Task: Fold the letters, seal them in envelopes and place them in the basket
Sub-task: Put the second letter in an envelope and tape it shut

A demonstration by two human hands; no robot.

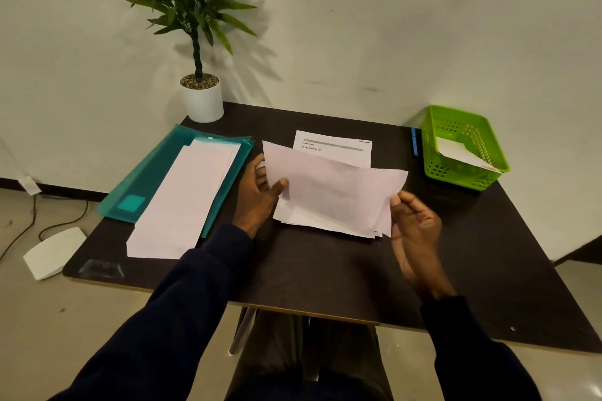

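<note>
A white letter sheet [332,189] is lifted and bent over above the dark table [325,270], blank side towards me. My left hand [260,195] pinches its left edge with the thumb on top. My right hand [413,225] pinches its lower right corner. A printed sheet [335,148] lies flat behind it. A stack of long white envelopes [185,202] lies at the left on a teal folder [153,172]. The green basket [436,169] stands at the back right with one white envelope [462,151] in it.
A potted plant [202,98] stands at the table's back left corner. A blue pen [414,142] lies just left of the basket. A white box [53,252] and cables lie on the floor at the left.
</note>
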